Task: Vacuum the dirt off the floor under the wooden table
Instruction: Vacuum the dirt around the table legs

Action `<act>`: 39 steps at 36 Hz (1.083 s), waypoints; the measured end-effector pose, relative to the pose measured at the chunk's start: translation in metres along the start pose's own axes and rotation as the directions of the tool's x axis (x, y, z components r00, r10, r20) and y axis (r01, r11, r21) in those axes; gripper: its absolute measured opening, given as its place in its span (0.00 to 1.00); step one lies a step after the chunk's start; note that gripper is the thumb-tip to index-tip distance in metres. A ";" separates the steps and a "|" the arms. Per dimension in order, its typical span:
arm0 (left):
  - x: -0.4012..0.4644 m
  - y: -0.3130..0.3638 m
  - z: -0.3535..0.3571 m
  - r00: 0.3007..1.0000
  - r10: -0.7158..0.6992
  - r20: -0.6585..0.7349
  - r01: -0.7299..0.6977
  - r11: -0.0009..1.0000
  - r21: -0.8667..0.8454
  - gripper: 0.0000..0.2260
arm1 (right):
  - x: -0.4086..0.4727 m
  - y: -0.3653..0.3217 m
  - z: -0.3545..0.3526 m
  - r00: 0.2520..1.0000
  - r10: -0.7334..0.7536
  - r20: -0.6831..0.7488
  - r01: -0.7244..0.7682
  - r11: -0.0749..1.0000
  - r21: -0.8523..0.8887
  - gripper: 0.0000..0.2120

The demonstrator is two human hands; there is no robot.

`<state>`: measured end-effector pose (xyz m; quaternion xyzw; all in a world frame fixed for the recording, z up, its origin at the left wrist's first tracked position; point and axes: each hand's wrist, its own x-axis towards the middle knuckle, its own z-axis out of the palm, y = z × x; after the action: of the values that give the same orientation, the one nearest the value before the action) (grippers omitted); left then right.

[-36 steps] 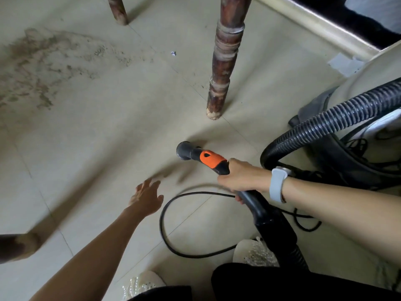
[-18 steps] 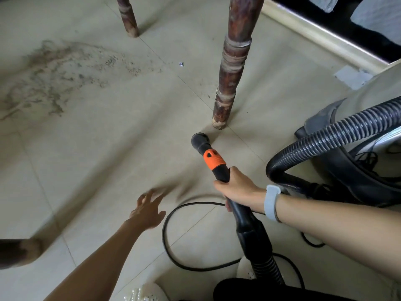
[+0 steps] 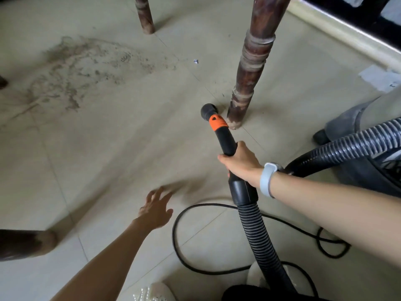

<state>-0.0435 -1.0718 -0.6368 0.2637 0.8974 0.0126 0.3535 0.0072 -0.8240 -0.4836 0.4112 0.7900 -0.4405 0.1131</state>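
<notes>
Two bare hands reach over a tiled floor (image 3: 112,161). At centre right, the right hand (image 3: 243,165) wraps its fingers round the black vacuum handle (image 3: 227,141), whose nozzle (image 3: 207,110) sits just beside a wooden table leg (image 3: 249,68). Lower centre, the left hand (image 3: 155,208) hovers with fingers spread, holding nothing. Dirt (image 3: 86,68) lies scattered at upper left, well apart from the nozzle.

Nozzle (image 3: 207,111) just left of near table leg (image 3: 249,72). Dirt patch (image 3: 82,68) far left, well apart. Vacuum body (image 3: 368,135) right. Cable (image 3: 195,235) behind nozzle.
</notes>
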 end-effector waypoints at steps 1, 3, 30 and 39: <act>-0.001 -0.001 0.001 1.000 0.003 -0.004 -0.003 1.000 0.005 0.28 | -0.009 0.008 0.003 1.000 0.007 0.030 -0.005 0.998 -0.064 0.15; -0.005 0.001 0.000 1.000 -0.002 -0.018 0.002 1.000 0.001 0.28 | -0.025 0.022 0.007 0.997 0.006 0.078 0.004 0.992 -0.127 0.15; -0.160 0.119 -0.251 0.988 -0.125 -0.085 0.075 0.894 -0.441 0.20 | -0.127 -0.091 -0.076 0.971 0.001 0.238 0.028 0.993 -0.115 0.16; -0.285 0.176 -0.308 0.969 -0.213 0.129 0.196 0.334 -0.922 0.10 | -0.256 -0.134 -0.122 0.968 -0.035 0.247 0.090 0.973 -0.215 0.14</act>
<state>0.0150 -1.0070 -0.1905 -0.0963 0.7615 0.4736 0.4320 0.0923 -0.9055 -0.1926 0.3139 0.8276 -0.3986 0.2402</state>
